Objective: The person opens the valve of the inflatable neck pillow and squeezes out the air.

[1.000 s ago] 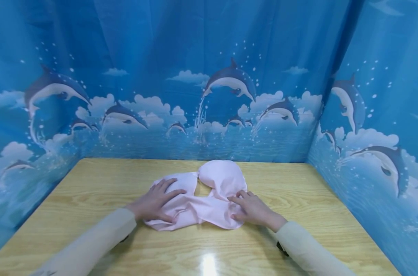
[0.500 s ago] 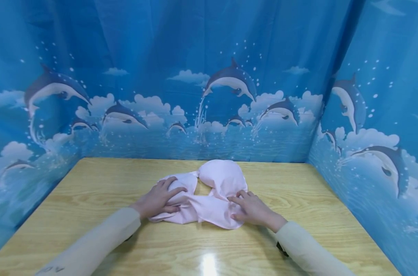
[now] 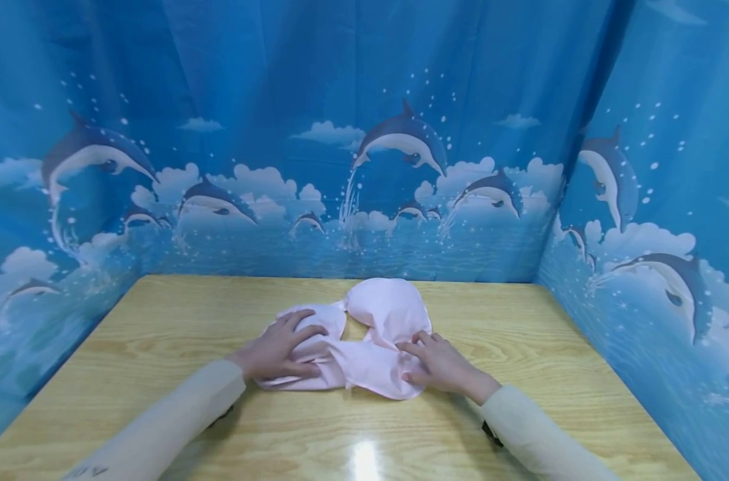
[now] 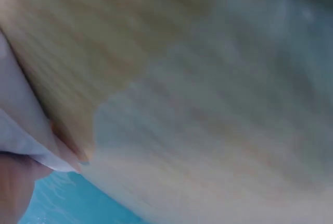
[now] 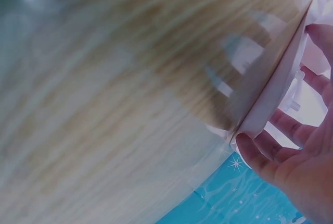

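A pale pink cloth piece [image 3: 388, 307] with rounded lobes around a small gap lies wrinkled on the wooden table [image 3: 364, 427]. My left hand [image 3: 280, 347] rests with spread fingers over its left lobe. On the right lobe, the fingertips of my right hand [image 3: 441, 364] touch the fabric, fingers loosely bent. The right wrist view shows these fingers [image 5: 260, 166] against the near edge of the cloth [image 5: 270, 99]. In the left wrist view, only a bit of my hand [image 4: 13, 187] and a cloth edge [image 4: 21, 104] appear.
A blue curtain [image 3: 250, 80] printed with dolphins hangs behind the table and along its sides. Bare wood surrounds the cloth, with a bright reflection near the table's front.
My left hand has shifted slightly forward and right. The cloth's lower left edge has moved away from me with it, bunching a little. My right hand stays put.
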